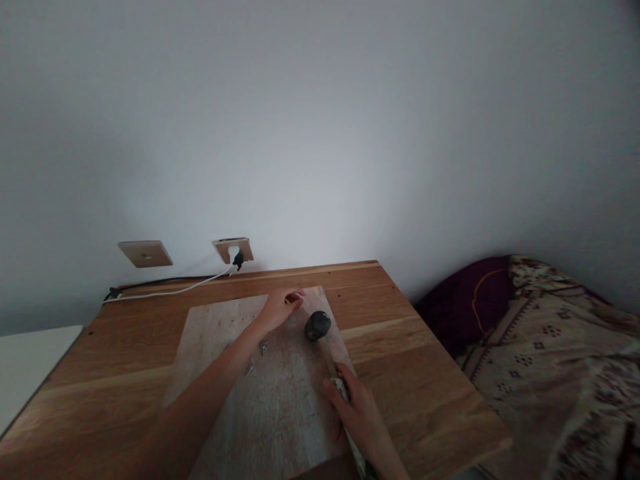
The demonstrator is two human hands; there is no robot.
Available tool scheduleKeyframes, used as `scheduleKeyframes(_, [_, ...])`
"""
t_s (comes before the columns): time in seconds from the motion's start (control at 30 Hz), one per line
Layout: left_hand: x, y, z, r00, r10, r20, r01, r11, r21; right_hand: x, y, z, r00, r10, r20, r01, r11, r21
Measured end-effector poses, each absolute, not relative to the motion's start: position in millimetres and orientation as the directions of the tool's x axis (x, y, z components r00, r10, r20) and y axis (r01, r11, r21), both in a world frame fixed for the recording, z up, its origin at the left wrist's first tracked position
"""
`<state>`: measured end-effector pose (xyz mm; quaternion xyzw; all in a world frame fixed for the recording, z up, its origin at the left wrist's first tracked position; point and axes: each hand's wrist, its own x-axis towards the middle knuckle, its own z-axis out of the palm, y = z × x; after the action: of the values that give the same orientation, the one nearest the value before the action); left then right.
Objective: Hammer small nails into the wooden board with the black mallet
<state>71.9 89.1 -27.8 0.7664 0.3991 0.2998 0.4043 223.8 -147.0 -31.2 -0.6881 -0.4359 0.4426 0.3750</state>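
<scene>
My right hand (356,407) is wrapped round the handle of a mallet (318,325), whose black head is over the right side of a pale, worn wooden board (280,407). Near the board's far right corner, my left hand (284,308) is closed in a pinch, its fingertips at or just above the surface. What those fingers hold, if anything, is too small to make out. The mallet head is close to the left hand, a little nearer to me and to its right. Small shiny metal pieces (263,347) lie on the board beside my left forearm.
The board rests on a brown wooden table (405,360) against a wall. A plug sits in a wall socket (234,251), its white cable (175,292) running along the table's back edge. Patterned bedding (540,360) and a dark purple cushion-like thing (460,303) are at right.
</scene>
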Motion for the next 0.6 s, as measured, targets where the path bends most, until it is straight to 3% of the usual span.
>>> scheduleKeyframes(0.2, [78.2,85.4,-34.0,0.548,0.81,0.211,0.4,-0.475,0.784,225.1,-148.4,-29.1,0.195,0.935,-0.297,0.249,-0.34,-0.907])
scheduleKeyframes(0.47, [76.0,88.4,-45.0,0.596,0.779,0.194,0.399,-0.497,0.771,227.9,-147.0,-31.1,0.217,0.917,-0.335,0.277,-0.387,-0.88])
scheduleKeyframes(0.6, [74.9,90.1,-51.1,0.6,0.77,0.219,0.371,-0.51,0.776,230.7,-146.3,-26.9,0.196,0.949,-0.245,0.328,-0.299,-0.896])
